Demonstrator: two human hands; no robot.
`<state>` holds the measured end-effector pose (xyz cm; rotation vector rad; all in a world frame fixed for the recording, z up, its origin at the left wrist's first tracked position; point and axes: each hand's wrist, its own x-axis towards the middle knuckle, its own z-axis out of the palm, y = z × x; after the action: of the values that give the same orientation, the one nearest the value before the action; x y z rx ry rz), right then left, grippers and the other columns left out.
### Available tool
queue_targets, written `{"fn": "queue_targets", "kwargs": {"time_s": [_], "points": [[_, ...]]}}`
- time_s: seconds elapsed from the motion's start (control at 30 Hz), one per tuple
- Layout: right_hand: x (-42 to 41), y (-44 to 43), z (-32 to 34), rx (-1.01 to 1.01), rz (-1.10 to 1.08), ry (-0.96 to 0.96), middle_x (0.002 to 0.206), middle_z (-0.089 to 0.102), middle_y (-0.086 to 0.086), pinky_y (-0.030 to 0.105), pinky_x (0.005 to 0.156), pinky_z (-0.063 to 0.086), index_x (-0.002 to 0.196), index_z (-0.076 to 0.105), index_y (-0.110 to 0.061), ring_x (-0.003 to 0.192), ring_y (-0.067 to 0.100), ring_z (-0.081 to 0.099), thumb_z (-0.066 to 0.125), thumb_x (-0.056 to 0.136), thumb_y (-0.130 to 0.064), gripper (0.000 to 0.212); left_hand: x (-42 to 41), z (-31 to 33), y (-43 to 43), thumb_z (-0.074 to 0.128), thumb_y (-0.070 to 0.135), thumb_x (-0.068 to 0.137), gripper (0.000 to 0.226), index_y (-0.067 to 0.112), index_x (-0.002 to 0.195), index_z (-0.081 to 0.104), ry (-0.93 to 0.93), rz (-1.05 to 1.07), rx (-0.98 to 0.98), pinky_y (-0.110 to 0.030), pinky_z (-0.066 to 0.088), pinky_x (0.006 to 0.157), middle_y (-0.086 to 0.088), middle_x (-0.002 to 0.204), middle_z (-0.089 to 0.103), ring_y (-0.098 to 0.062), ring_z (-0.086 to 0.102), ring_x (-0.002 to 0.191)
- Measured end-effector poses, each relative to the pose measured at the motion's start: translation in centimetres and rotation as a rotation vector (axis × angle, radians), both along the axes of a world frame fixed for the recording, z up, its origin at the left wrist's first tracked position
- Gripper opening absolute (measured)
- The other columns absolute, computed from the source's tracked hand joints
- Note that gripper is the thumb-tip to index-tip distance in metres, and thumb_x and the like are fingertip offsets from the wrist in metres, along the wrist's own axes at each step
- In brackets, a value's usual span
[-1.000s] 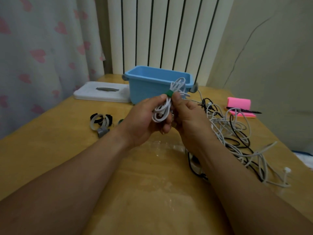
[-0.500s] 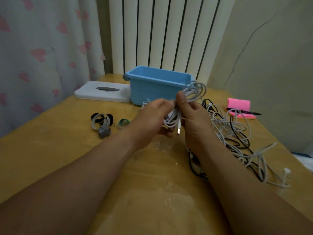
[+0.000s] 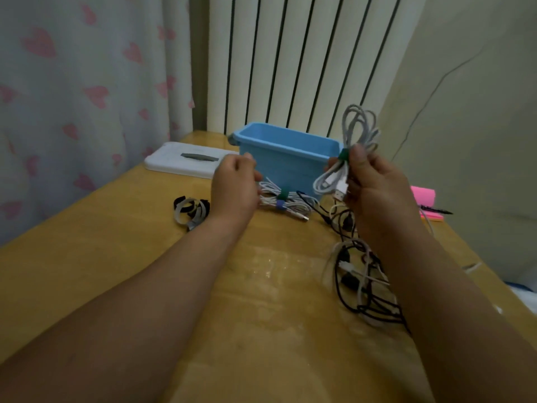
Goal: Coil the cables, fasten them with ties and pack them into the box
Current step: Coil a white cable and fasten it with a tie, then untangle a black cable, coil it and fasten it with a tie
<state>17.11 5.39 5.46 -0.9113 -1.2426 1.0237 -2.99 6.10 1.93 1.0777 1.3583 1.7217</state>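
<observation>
While the right hand (image 3: pixel 374 184) is raised over the near right corner of the box (image 3: pixel 290 146), it grips a coiled white cable (image 3: pixel 359 129). Thumb and fingers pinch it at the green tie (image 3: pixel 343 155) round its middle. Loops stand up above the fist, short loops and a USB plug hang below. Back of hand faces the camera, forearm comes in from lower right.

Left hand (image 3: pixel 234 184) is up in front of the box's left end, clear of the table (image 3: pixel 116 257). Fingers are loosely curled, nothing visible in them, so it reads as a relaxed, empty hand. The palm side is hidden.

Box is blue, open top, nothing visible inside from this angle.

Just in front of the box on the table: a tied cable bundle (image 3: pixel 286 203), white, with a green and a blue tie at the middle.

Nearer and right of the box: a loose tangle (image 3: pixel 360 274) of black and white cables, partly under the right forearm.

Left of the box: a small pile of spare ties (image 3: pixel 191 209) and a white lid (image 3: pixel 186 162), lying flat.

Right of the box: a pink pad (image 3: pixel 424 196) with a pen (image 3: pixel 436 210) on it.
</observation>
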Motion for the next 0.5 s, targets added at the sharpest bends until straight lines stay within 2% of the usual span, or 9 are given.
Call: {"fn": "queue_targets", "kwargs": {"time_s": [0.07, 0.13, 0.2, 0.23, 0.3, 0.37, 0.43, 0.5], "points": [[0.0, 0.0, 1.6, -0.006, -0.053, -0.271, 0.107, 0.077, 0.011, 0.037, 0.076, 0.057, 0.115, 0.072, -0.015, 0.095, 0.027, 0.074, 0.054, 0.108, -0.041, 0.032, -0.4, -0.3, 0.3, 0.046, 0.032, 0.111, 0.023, 0.018, 0.108, 0.064, -0.006, 0.077, 0.016, -0.038, 0.057, 0.070, -0.004, 0.094, 0.068, -0.020, 0.064, 0.079], [-0.8, 0.7, 2.4, 0.027, -0.103, -0.639, 0.100, 0.073, 0.010, 0.030, 0.065, 0.051, 0.110, 0.070, -0.015, 0.083, 0.022, 0.068, 0.051, 0.110, -0.041, 0.032, -0.3, -0.4, 0.4, 0.046, 0.031, 0.110, 0.021, 0.020, 0.106, 0.064, 0.009, 0.105, 0.048, -0.042, 0.058, 0.074, -0.005, 0.095, 0.068, -0.024, 0.066, 0.085], [-2.2, 1.8, 2.3, 0.067, -0.108, -1.002, 0.093, 0.068, 0.003, 0.025, 0.061, 0.047, 0.107, 0.066, -0.016, 0.078, 0.015, 0.062, 0.056, 0.108, -0.042, 0.028, -0.1, -0.3, 0.3, 0.046, 0.031, 0.110, 0.020, 0.020, 0.107, 0.063, 0.000, 0.125, 0.102, -0.035, 0.056, 0.069, -0.004, 0.095, 0.068, -0.019, 0.065, 0.084], [-3.1, 2.3, 2.0, 0.081, -0.115, -1.118, 0.093, 0.065, -0.001, 0.025, 0.062, 0.048, 0.108, 0.063, -0.019, 0.079, 0.013, 0.062, 0.061, 0.105, -0.041, 0.023, -0.1, -0.3, 0.3, 0.046, 0.030, 0.110, 0.020, 0.019, 0.109, 0.062, 0.003, 0.146, 0.131, -0.029, 0.054, 0.065, -0.002, 0.094, 0.067, -0.012, 0.063, 0.080], [-4.8, 3.0, 0.6, 0.155, -0.151, -1.247, 0.098, 0.065, -0.003, 0.033, 0.069, 0.057, 0.108, 0.058, -0.022, 0.086, 0.015, 0.064, 0.069, 0.100, -0.040, 0.022, -0.2, -0.2, 0.2, 0.046, 0.029, 0.111, 0.019, 0.017, 0.111, 0.061, 0.032, 0.189, 0.180, -0.022, 0.051, 0.060, 0.001, 0.092, 0.066, -0.003, 0.060, 0.072], [-6.2, 3.5, -1.6, 0.291, -0.187, -1.376, 0.103, 0.064, -0.001, 0.041, 0.077, 0.059, 0.104, 0.059, -0.023, 0.092, 0.020, 0.064, 0.071, 0.097, -0.040, 0.022, -0.2, -0.2, 0.0, 0.047, 0.029, 0.112, 0.017, 0.018, 0.111, 0.059, 0.066, 0.202, 0.206, -0.019, 0.052, 0.061, 0.002, 0.092, 0.065, -0.001, 0.060, 0.073], [-6.7, 3.5, -3.3, 0.340, -0.141, -1.539, 0.108, 0.062, 0.001, 0.040, 0.080, 0.051, 0.104, 0.063, -0.024, 0.099, 0.024, 0.061, 0.069, 0.098, -0.038, 0.016, 0.0, -0.3, -0.1, 0.047, 0.028, 0.112, 0.015, 0.019, 0.108, 0.058, 0.111, 0.200, 0.212, -0.011, 0.047, 0.060, 0.001, 0.092, 0.064, 0.005, 0.059, 0.073], [-6.3, 3.8, -4.0, 0.292, -0.056, -1.603, 0.113, 0.062, 0.001, 0.038, 0.079, 0.043, 0.108, 0.068, -0.027, 0.104, 0.025, 0.059, 0.067, 0.098, -0.034, 0.012, 0.3, -0.5, -0.2, 0.047, 0.026, 0.112, 0.014, 0.019, 0.104, 0.057, 0.150, 0.175, 0.212, -0.006, 0.045, 0.060, 0.001, 0.091, 0.063, 0.011, 0.057, 0.073]]}}
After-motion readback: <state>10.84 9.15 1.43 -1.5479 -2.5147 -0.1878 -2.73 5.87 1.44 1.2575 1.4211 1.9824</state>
